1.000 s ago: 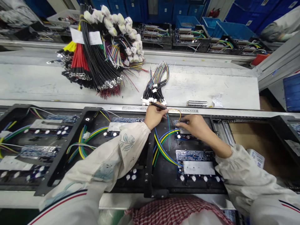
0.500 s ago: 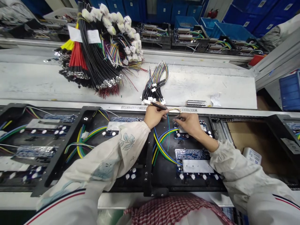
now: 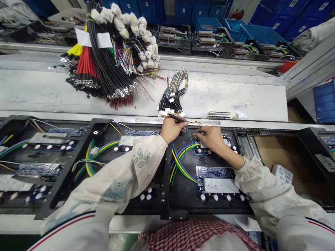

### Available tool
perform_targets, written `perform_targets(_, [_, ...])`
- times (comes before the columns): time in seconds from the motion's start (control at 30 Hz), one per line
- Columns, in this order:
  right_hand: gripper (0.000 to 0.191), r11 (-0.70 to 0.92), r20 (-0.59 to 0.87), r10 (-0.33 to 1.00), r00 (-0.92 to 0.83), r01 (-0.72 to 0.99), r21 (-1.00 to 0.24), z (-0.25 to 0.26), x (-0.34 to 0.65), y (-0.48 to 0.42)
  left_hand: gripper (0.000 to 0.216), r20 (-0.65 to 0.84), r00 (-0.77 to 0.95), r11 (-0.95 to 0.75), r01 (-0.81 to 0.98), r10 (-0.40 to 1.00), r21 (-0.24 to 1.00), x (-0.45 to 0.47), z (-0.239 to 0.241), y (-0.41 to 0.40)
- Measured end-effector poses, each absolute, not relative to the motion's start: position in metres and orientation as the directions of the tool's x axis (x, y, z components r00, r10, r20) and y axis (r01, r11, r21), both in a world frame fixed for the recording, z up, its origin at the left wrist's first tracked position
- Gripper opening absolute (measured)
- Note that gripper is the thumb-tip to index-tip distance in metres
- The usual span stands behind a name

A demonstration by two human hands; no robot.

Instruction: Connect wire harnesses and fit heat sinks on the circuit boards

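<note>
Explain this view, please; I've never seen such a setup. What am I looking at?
No robot: a camera worn on a person's head looks forward and down at their bare left hand, holding a black cable, and right hand, which seems to pinch thin wires over the upper circuit board. That board and a lower circuit board sit in a black tray with thicker coloured wires. Beyond, on the white bench, lie a large cable bundle and a smaller cable bundle.

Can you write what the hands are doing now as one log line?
left hand: holds black-sleeved wire harness | right hand: pinches thin wires over upper circuit board | beyond: harness bundle on white shelf
</note>
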State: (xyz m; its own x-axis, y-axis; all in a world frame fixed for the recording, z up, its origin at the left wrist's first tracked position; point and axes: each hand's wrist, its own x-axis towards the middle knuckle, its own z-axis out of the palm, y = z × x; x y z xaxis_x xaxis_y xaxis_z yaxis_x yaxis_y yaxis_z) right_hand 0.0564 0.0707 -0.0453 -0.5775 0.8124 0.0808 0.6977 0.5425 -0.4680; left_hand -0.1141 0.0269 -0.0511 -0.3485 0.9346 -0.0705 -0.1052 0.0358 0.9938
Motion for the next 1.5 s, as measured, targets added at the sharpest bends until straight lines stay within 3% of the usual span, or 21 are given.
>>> perform_targets(0.1, [0.020, 0.587, 0.013, 0.756, -0.655, 0.668, -0.457, -0.032, 0.066, 0.058, 0.023, -0.065, -0.355, 0.028, -0.111, 0.932, 0.993, -0.114, -0.051, 0.027])
perform_targets(0.23, [0.021, 0.595, -0.115, 0.609, -0.785, 0.548, -0.589, -0.023, 0.070, 0.046, 0.024, -0.072, -0.368, 0.028, -0.123, 0.927, 0.992, -0.114, -0.051, 0.027])
perform_targets(0.4, [0.013, 0.501, 0.062, 0.813, -0.579, 0.641, -0.582, -0.036, 0.059, 0.064, 0.015, -0.108, -0.316, 0.082, -0.093, 0.942, 0.992, -0.114, -0.051, 0.026])
perform_targets(0.57, [0.012, 0.550, 0.127, 0.811, -0.571, 0.672, -0.495, -0.050, 0.058, 0.072, 0.011, -0.103, -0.316, 0.090, -0.055, 0.943, 0.994, -0.114, -0.051, 0.025])
perform_targets(1.5, [0.013, 0.554, 0.141, 0.812, -0.566, 0.672, -0.492, -0.049, 0.059, 0.069, 0.013, -0.119, -0.321, 0.109, -0.050, 0.939, 0.993, -0.114, -0.050, 0.026])
